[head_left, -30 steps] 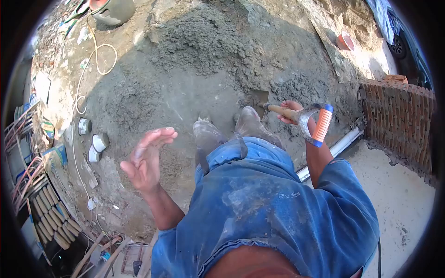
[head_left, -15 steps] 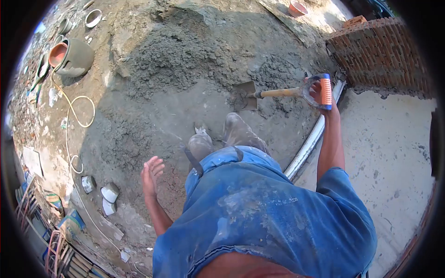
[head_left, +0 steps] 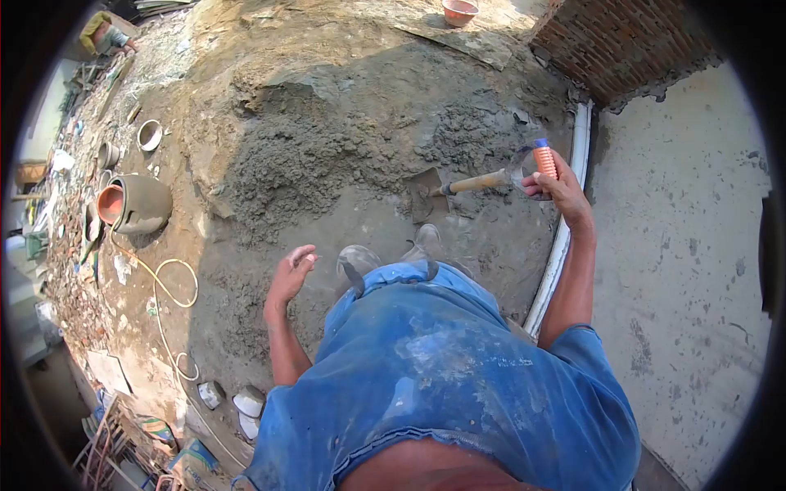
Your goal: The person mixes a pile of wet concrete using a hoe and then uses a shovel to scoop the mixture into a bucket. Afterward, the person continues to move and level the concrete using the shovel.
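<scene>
My right hand [head_left: 563,190] is closed around the orange and blue D-grip of a shovel [head_left: 479,182]. Its wooden shaft runs left from the grip, and the metal blade rests on wet grey mortar [head_left: 307,155] in front of my boots. Nothing is in my left hand [head_left: 292,274], which hangs in the air left of my legs with its fingers loosely bent and partly apart. The mortar is heaped and lumpy ahead of me, and smeared flatter around my feet.
A drum [head_left: 146,204] lies at the left beside a yellow hose [head_left: 193,282]. On the right are a white pipe [head_left: 557,254], a pale slab [head_left: 679,270] and a brick wall [head_left: 626,41]. A red basin [head_left: 460,11] sits at the top. Another person [head_left: 106,37] is bent over at far left.
The view has shifted, bringing the other person into sight. My left hand has lifted toward my legs, its fingers more bent. My right hand still holds the shovel grip, with the wrist turned.
</scene>
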Demonstrator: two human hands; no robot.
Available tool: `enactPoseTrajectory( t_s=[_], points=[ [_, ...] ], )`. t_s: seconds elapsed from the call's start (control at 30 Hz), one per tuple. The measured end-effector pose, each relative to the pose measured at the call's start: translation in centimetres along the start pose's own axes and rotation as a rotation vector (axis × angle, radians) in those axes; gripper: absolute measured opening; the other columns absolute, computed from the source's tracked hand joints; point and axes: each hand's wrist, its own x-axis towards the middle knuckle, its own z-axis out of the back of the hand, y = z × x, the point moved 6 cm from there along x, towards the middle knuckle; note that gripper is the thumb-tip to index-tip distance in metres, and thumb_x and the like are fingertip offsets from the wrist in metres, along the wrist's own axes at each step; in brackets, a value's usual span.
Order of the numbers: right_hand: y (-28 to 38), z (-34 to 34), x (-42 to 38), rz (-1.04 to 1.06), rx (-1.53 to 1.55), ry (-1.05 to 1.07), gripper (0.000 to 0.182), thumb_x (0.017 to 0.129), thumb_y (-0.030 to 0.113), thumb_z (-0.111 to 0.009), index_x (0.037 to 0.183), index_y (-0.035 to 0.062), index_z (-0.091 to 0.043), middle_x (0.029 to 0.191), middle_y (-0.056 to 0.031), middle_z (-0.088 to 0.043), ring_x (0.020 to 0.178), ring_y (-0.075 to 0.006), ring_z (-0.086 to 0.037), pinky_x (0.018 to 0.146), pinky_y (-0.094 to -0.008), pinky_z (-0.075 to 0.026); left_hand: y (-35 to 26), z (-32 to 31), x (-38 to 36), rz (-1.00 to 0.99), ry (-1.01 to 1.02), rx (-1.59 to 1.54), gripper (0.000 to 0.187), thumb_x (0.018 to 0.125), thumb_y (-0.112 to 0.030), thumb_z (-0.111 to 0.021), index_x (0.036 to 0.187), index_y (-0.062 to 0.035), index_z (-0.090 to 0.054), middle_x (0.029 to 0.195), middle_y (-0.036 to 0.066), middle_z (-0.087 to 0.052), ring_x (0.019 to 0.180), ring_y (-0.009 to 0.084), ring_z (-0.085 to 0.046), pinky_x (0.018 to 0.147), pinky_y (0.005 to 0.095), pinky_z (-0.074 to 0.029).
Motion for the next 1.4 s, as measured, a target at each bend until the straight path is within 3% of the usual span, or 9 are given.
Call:
enactPoseTrajectory(
  t_s=[0.17, 0.23, 0.43, 0.6, 0.87, 1.07, 1.13, 1.27, 1.4],
  points=[
    [-3.5, 6.8, -0.1, -0.032, 0.045, -0.160, 0.037, 0.075, 0.010, -0.058, 0.110, 0.0025, -0.047, 0.084, -0.0115, -0.063, 0.059, -0.0147, -0.061, 0.053, -0.0239, -0.047, -0.9, -2.2, 3.1, -0.009, 0.048, 0.118, 0.045, 0.087, -0.030, -0.053, 0.121, 0.0005, -0.051, 0.102, 0.009, -0.061, 0.085, 0.0143, -0.058, 0.072, 0.0266, -0.044],
    [-5.5, 9.9, 0.3, -0.117, 0.002, -0.428, 0.032, 0.075, 0.010, -0.058, 0.105, 0.0025, -0.050, 0.082, -0.0098, -0.063, 0.059, -0.0127, -0.061, 0.052, -0.0235, -0.047, 0.2, -2.3, 3.9, 0.047, 0.045, 0.150, 0.045, 0.086, -0.028, -0.053, 0.119, 0.0020, -0.051, 0.100, 0.010, -0.061, 0.086, 0.0151, -0.058, 0.075, 0.0288, -0.046],
    [-7.3, 13.5, 1.3, -0.128, 0.018, -0.436, 0.027, 0.080, 0.021, -0.064, 0.099, 0.0039, -0.054, 0.077, -0.0058, -0.062, 0.058, -0.0118, -0.061, 0.050, -0.0235, -0.047, 1.5, -3.3, 4.2, 0.170, 0.068, 0.221, 0.044, 0.087, -0.026, -0.052, 0.119, 0.0032, -0.051, 0.099, 0.011, -0.062, 0.084, 0.0177, -0.059, 0.076, 0.0305, -0.047],
    [-5.8, 12.2, 1.9, -0.230, 0.005, -0.266, 0.031, 0.080, 0.026, -0.064, 0.095, 0.0012, -0.054, 0.074, -0.0065, -0.061, 0.056, -0.0135, -0.061, 0.051, -0.0253, -0.049, 2.0, -3.9, 5.9, 0.209, 0.142, 0.235, 0.043, 0.087, -0.026, -0.052, 0.119, 0.0025, -0.051, 0.099, 0.011, -0.062, 0.084, 0.0182, -0.060, 0.076, 0.0312, -0.046],
    [-1.7, 4.6, 3.9, -0.254, -0.003, -0.297, 0.028, 0.079, 0.025, -0.065, 0.089, 0.0027, -0.053, 0.068, -0.0070, -0.060, 0.047, -0.0119, -0.057, 0.044, -0.0245, -0.046, 3.0, 0.9, 13.6, 0.182, 0.278, 0.262, 0.043, 0.087, -0.027, -0.051, 0.119, 0.0015, -0.052, 0.098, 0.010, -0.062, 0.083, 0.0170, -0.060, 0.075, 0.0304, -0.045],
    [2.1, -2.9, 6.4, -0.281, -0.003, -0.266, 0.025, 0.077, 0.022, -0.066, 0.088, 0.0035, -0.053, 0.064, -0.0060, -0.059, 0.042, -0.0100, -0.052, 0.040, -0.0227, -0.041, 3.9, 3.4, 22.4, 0.145, 0.337, 0.364, 0.042, 0.084, -0.026, -0.054, 0.113, 0.0044, -0.056, 0.099, 0.018, -0.063, 0.092, 0.0236, -0.060, 0.083, 0.0333, -0.045],
    [1.8, -3.5, 6.6, -0.321, -0.023, -0.289, 0.025, 0.077, 0.021, -0.066, 0.088, 0.0033, -0.053, 0.063, -0.0057, -0.058, 0.041, -0.0096, -0.051, 0.040, -0.0224, -0.040, 4.1, 2.2, 26.0, 0.039, 0.389, 0.430, 0.039, 0.086, -0.025, -0.052, 0.113, 0.0026, -0.055, 0.088, 0.006, -0.061, 0.074, 0.0131, -0.053, 0.069, 0.0287, -0.045],
    [1.6, -3.7, 5.4, -0.351, 0.037, -0.364, 0.024, 0.077, 0.019, -0.066, 0.088, 0.0020, -0.052, 0.059, -0.0036, -0.053, 0.038, -0.0082, -0.046, 0.039, -0.0221, -0.040, 4.0, -4.6, 30.8, 0.042, 0.536, 0.236, 0.042, 0.085, -0.024, -0.051, 0.115, 0.0035, -0.055, 0.097, 0.012, -0.063, 0.085, 0.0186, -0.059, 0.079, 0.0302, -0.045],
    [-0.8, -0.8, 3.0, -0.330, 0.128, -0.449, 0.031, 0.077, 0.022, -0.068, 0.091, 0.0003, -0.050, 0.056, -0.0020, -0.048, 0.035, -0.0071, -0.041, 0.037, -0.0217, -0.041, 4.3, -15.1, 31.3, 0.226, 0.730, 0.149, 0.038, 0.085, -0.024, -0.049, 0.115, -0.0028, -0.055, 0.095, 0.007, -0.063, 0.078, 0.0133, -0.057, 0.071, 0.0258, -0.045]
  ],
)
